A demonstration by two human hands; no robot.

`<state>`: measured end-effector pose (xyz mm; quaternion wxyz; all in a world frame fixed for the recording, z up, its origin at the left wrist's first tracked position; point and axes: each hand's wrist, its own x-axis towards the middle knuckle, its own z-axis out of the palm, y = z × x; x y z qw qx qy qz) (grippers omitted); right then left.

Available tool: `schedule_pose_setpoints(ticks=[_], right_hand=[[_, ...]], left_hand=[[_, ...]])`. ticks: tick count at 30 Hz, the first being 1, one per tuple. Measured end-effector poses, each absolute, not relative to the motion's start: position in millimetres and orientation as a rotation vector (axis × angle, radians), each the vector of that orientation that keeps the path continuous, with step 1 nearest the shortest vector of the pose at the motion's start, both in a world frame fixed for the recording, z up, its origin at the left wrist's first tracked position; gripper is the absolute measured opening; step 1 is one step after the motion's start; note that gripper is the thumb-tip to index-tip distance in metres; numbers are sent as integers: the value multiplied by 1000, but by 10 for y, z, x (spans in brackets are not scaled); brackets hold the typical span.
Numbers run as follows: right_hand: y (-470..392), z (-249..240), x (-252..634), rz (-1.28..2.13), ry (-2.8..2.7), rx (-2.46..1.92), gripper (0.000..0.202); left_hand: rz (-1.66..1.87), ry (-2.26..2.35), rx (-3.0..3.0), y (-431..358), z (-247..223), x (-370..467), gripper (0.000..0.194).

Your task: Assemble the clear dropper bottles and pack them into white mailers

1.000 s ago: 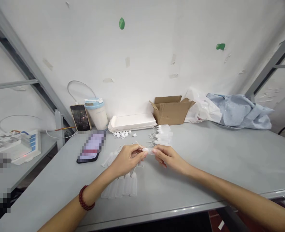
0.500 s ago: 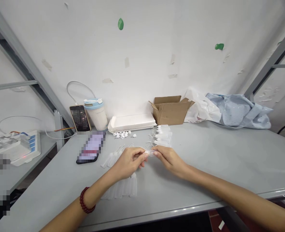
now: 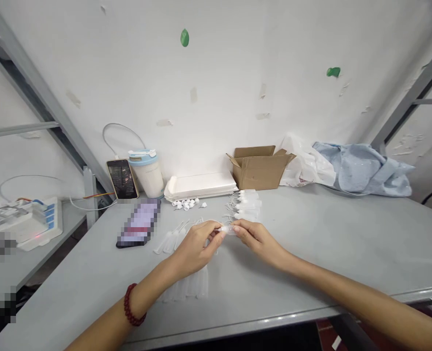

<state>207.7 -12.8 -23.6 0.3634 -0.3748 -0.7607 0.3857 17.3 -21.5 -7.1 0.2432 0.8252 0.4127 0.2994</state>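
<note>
Both hands meet over the middle of the grey table point(image 3: 329, 253). My left hand point(image 3: 196, 246) and my right hand point(image 3: 258, 238) pinch opposite ends of one small clear plastic bottle point(image 3: 227, 229) held just above the tabletop. Beneath my left hand lies a row of several clear bottles point(image 3: 192, 285), partly hidden by the wrist. More clear tubes point(image 3: 170, 239) lie to the left. Behind the hands sits a cluster of bottles with wire hooks point(image 3: 245, 207) and a scatter of small white caps point(image 3: 185, 204).
A blurred phone point(image 3: 138, 224) lies flat at left. Along the wall stand a second phone point(image 3: 122, 179), a white jar with blue lid point(image 3: 146, 171), stacked white trays point(image 3: 200, 185), an open cardboard box point(image 3: 260, 168), a plastic bag point(image 3: 305, 163) and blue cloth point(image 3: 362, 168). A power strip point(image 3: 29, 222) rests on the side shelf.
Both hands have stayed together on the small bottle, shifting slightly away from me; the fingers have turned a little around it.
</note>
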Motion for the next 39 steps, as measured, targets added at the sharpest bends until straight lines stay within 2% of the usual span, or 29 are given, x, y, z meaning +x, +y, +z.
schedule_pose_setpoints(ticks=[5, 9, 13, 22, 34, 37, 39], right_hand=[[-167, -277, 2071, 680, -2075, -924, 25], [-164, -308, 2071, 586, -2110, -899, 25], [-163, -255, 2073, 723, -2132, -865, 29], [-135, -229, 2097, 1084, -1966, -1000, 44], [-66, -193, 2107, 1549, -1732, -996, 50], [-60, -164, 2104, 1556, -1695, -1007, 48], [-49, -131, 2123, 1423, -1709, -1042, 47]], left_hand=[[712, 1151, 2057, -205, -47, 171, 35], [630, 1121, 1919, -198, -44, 162, 38], [628, 1107, 1909, -214, -9, 164, 37], [704, 1066, 2281, -285, 6, 188, 34], [764, 957, 2542, -236, -62, 170, 24], [818, 996, 2500, -160, -55, 111, 17], [825, 1088, 2481, -61, -57, 28, 20]])
